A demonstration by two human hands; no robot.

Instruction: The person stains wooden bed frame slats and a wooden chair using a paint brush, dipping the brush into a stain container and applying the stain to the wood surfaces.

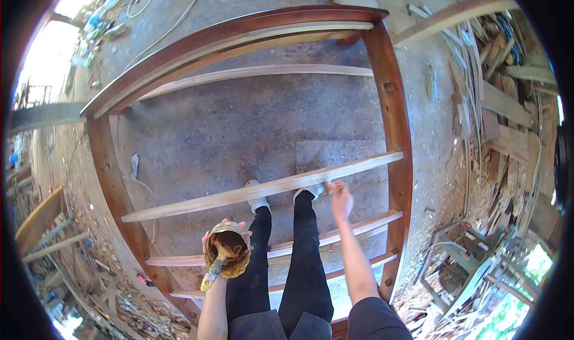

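Observation:
My left hand [206, 239] is wrapped round a stained, crusted cup [239, 268] with brown residue inside. A paint brush [214, 270] leans in the cup, its yellowish handle sticking out over the rim. My right hand [341, 201] is closed near the pale crosswise slat [263, 190], right of centre; something small and brownish shows at its fingertips, too blurred to name. Around my legs is a wooden frame [397, 119] with reddish-brown stained sides and several paler slats.
Timber beams jut from the frame's upper right [457, 18] and left [48, 116]. Wood scraps [508, 101] pile up at the right, more at the lower left. A machine [463, 256] stands lower right. A cable [179, 23] crosses the concrete floor [239, 124].

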